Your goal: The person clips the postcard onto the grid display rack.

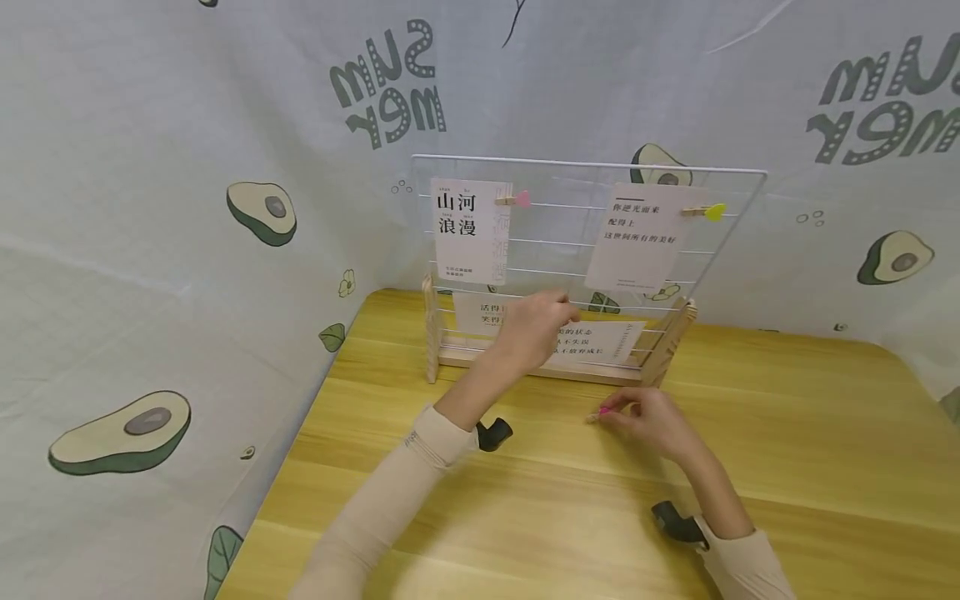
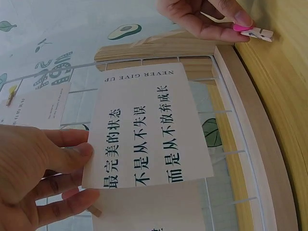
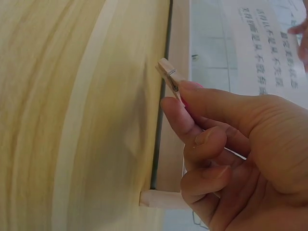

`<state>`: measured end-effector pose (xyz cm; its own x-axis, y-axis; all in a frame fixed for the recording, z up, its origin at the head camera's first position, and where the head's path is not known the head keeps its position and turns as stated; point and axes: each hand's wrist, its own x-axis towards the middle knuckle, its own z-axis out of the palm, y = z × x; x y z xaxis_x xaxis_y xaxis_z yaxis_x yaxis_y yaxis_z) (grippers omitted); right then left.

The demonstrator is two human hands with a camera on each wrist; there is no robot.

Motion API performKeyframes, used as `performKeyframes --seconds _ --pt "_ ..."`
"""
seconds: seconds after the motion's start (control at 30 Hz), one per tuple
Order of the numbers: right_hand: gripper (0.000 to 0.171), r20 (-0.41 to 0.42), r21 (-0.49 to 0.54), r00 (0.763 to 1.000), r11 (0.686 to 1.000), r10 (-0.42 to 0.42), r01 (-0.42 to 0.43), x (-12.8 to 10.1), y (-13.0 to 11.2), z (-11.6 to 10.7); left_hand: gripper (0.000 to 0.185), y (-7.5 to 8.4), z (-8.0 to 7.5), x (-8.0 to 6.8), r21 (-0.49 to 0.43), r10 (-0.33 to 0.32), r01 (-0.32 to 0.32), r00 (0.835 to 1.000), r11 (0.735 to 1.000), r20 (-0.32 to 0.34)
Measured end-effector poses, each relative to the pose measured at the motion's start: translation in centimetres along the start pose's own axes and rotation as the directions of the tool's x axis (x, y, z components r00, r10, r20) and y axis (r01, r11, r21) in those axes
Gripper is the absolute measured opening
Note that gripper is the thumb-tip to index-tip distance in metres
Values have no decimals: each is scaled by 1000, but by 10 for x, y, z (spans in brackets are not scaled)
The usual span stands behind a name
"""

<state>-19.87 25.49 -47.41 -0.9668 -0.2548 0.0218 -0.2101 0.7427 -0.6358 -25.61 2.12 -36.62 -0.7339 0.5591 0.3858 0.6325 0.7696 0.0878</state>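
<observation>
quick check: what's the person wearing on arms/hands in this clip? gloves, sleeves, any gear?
No gloves: both the left hand and right hand are bare. Long, close-fitting beige sleeves cover both arms to the wrists; the left cuff shows fine ribbed lines. A small black camera unit sits under the left wrist, another at the right wrist. No rings or cables visible.

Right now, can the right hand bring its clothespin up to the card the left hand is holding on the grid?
Probably yes: the right hand pinches the clothespin just in front of the grid, and nothing lies between it and the card held by the left hand.
</observation>
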Motion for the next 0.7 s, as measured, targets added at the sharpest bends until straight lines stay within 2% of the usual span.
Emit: performKeyframes --seconds 0.1,0.23,0.57,0.7 --pt "8 17 17 1000 1000 1 -1 0 0 2 33 3 3 4 48 54 -51 997 998 -54" --pt "8 29 40 1000 999 5 -6 0 -1 3 29 5 7 8 103 101 -89 988 991 -119" --pt "10 11 47 1000 999 -21 20 -2 -2 1 25 7 10 15 184 154 -119 970 976 -188" --pt "11 -48 50 998 998 -38 40 -3 -2 -7 24 8 15 15 193 166 -124 961 973 -222"
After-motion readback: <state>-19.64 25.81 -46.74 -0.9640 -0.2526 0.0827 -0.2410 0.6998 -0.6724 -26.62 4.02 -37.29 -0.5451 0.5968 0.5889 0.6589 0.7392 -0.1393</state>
